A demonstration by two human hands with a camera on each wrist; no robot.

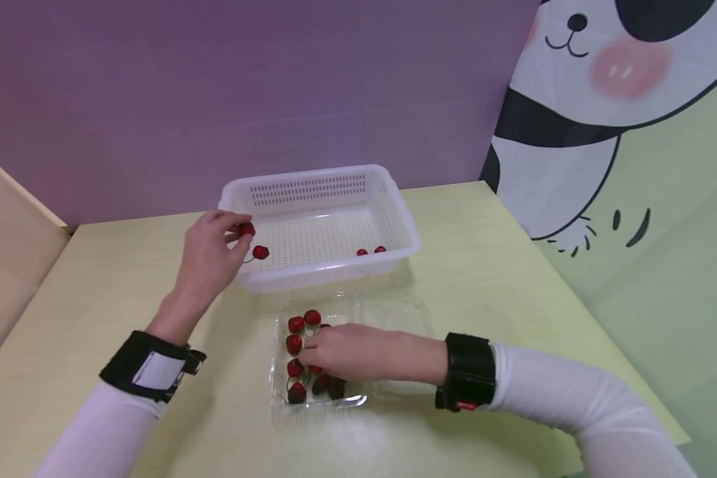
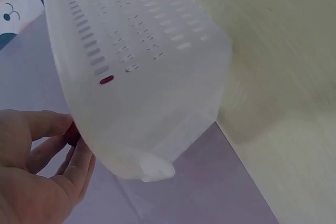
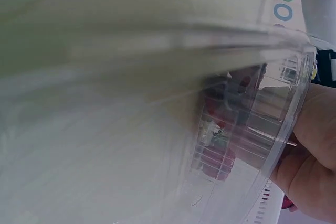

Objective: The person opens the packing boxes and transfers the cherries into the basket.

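A red cherry (image 1: pixel 247 229) is pinched between the thumb and fingers of my left hand (image 1: pixel 214 249), at the left rim of a white plastic basket (image 1: pixel 409 232). In the left wrist view this cherry (image 2: pixel 72 134) shows beside the basket's wall. Another stemmed cherry (image 1: pixel 260 252) appears just below that hand, at the basket's left end. My right hand (image 1: pixel 352 352) reaches into a clear plastic clamshell box (image 1: pixel 273 372), bent over several cherries (image 1: pixel 296 392). Its fingertips are mostly hidden, so I cannot tell whether it grips a cherry.
Two cherries (image 1: pixel 371 251) lie inside the basket near its front right. The box's clear lid (image 1: pixel 397 312) lies folded out to the right. A purple wall (image 1: pixel 275 86) stands behind the pale wooden table (image 1: pixel 472 265), and a panda-print wall (image 1: pixel 645 166) stands to the right.
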